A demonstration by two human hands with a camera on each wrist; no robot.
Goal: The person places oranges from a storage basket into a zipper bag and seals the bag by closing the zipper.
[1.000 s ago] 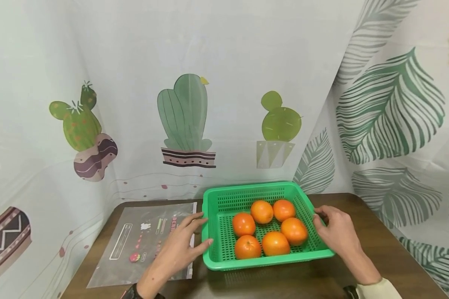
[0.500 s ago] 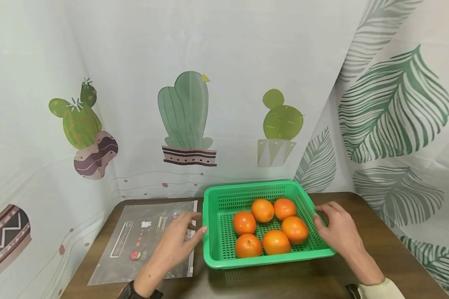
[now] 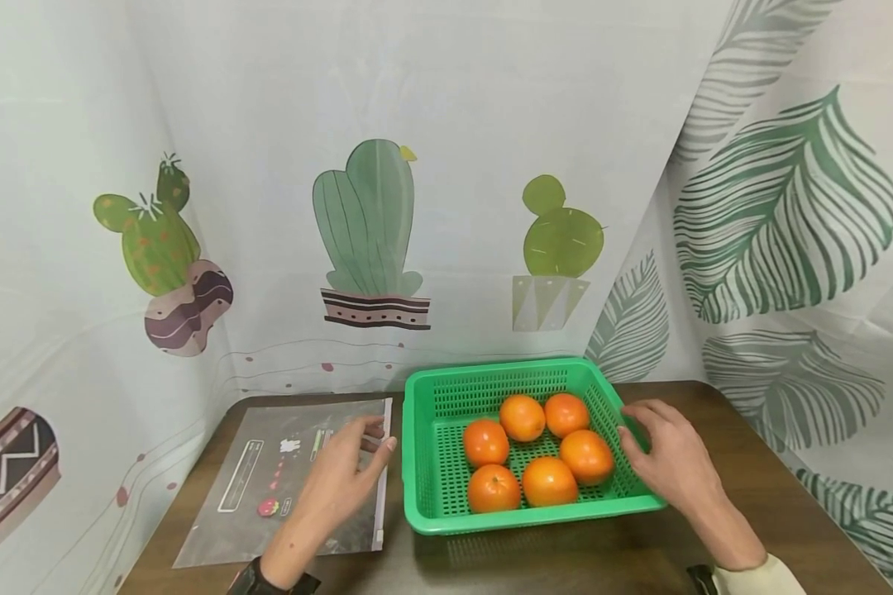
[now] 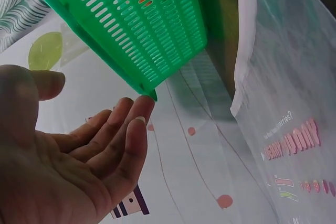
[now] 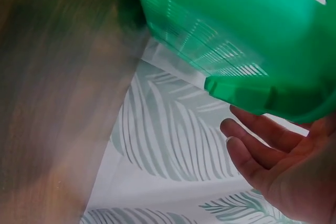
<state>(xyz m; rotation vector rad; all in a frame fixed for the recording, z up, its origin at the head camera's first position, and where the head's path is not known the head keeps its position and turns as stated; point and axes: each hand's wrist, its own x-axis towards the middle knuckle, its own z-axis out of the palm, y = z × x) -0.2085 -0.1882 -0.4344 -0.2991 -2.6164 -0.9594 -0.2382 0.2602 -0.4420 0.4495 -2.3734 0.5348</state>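
In the head view a green plastic basket point(image 3: 422, 522) with slotted walls sits on the dark wooden table. Several oranges point(image 3: 550, 482) lie inside it, mostly toward its right side. My left hand point(image 3: 332, 475), holding nothing, hovers over a clear printed zip bag point(image 3: 247, 529) left of the basket, its fingers loosely bent. My right hand point(image 3: 670, 454) is at the basket's right rim, with thumb and fingers apart. In the right wrist view the relaxed fingers point(image 5: 257, 153) lie just beyond the rim; contact there is hard to tell.
The wooden table point(image 3: 536, 562) runs back to a white cloth point(image 3: 461, 99) printed with cacti and leaves. The basket's back edge stands close to that cloth. The bag's zip edge point(image 3: 381, 516) lies just left of the basket.
My left hand has drawn away from the basket's left rim, moving left over the bag. The right hand has barely shifted at the right rim. The basket and oranges stay put.
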